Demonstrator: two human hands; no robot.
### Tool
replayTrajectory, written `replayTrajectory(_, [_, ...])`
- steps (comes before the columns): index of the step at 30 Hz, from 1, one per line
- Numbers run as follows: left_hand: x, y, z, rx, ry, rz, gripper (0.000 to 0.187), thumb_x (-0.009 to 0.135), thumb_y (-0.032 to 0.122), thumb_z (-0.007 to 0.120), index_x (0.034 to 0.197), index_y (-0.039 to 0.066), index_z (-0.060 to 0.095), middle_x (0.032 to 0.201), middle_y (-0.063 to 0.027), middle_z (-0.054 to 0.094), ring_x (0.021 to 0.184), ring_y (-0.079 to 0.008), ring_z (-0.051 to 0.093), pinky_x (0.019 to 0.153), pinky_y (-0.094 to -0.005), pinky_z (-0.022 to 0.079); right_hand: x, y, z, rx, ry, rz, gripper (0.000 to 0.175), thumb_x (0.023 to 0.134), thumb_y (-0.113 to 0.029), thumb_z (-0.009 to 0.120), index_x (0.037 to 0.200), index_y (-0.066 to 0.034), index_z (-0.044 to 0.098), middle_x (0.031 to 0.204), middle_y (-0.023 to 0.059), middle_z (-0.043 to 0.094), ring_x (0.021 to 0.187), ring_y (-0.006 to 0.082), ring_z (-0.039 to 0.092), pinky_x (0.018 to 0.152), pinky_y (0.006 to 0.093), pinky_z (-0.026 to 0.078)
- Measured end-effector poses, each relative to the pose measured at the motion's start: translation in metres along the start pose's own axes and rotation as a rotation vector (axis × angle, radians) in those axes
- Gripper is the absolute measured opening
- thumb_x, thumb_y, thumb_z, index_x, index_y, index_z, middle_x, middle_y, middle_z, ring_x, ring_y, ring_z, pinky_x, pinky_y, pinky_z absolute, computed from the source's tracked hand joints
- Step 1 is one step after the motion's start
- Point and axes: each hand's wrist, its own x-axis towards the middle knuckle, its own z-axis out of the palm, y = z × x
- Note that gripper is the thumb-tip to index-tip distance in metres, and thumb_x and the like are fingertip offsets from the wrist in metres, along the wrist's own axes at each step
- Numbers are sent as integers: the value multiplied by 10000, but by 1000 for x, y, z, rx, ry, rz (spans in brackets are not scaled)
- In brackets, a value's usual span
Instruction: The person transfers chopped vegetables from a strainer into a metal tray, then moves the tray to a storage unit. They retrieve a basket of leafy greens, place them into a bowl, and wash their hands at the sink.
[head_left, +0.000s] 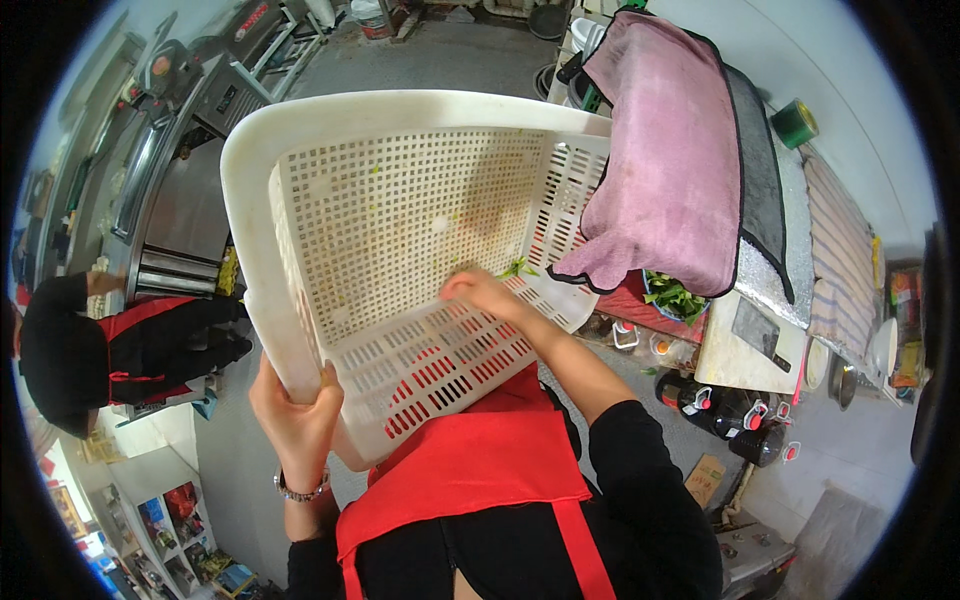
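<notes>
A large white perforated plastic basket (420, 111) is tilted on its side in front of me, its open side towards me. My left hand (298, 409) grips its rim at the lower left, thumb over the edge. Inside the basket, my right hand (476, 291) is at the corner between the base and a slotted side wall; its fingers are blurred, and whether they hold anything cannot be told. Just right of that hand lie some green leaf pieces (517, 267), and small green bits cling to the basket's mesh.
At the right, a pink cloth (675, 150) hangs over a rack beside a bowl of cut greens (675, 295) and a white cutting board (739, 345). Large dark bottles (724, 412) stand below. Another person (67, 352) is at the left near a steel counter (187, 199).
</notes>
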Motion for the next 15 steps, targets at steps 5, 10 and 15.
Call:
replayTrajectory(5, [-2, 2, 4, -2, 17, 6, 400, 687, -35, 584, 1079, -72, 516, 900, -90, 625, 822, -96, 548, 739, -234, 438, -12, 13, -42, -224, 324, 68, 200, 821, -47, 463, 915, 15, 628, 907, 87, 647, 827, 160, 602, 759, 283, 473])
replayTrajectory(10, [-1, 3, 2, -32, 12, -33, 394, 692, -32, 585, 1079, -72, 518, 915, -92, 621, 833, -98, 542, 750, -233, 434, 1, 8, -15, 546, 0, -49, 203, 830, -60, 454, 911, 34, 615, 904, 101, 647, 851, 161, 621, 769, 276, 486])
replayTrajectory(15, [-5, 1, 2, 9, 20, -2, 398, 693, -21, 592, 1081, -70, 515, 898, -93, 622, 816, -101, 542, 742, -235, 437, -15, 29, -45, -410, 433, 87, 217, 860, -81, 439, 955, 21, 606, 905, 125, 642, 814, 189, 626, 731, 300, 492])
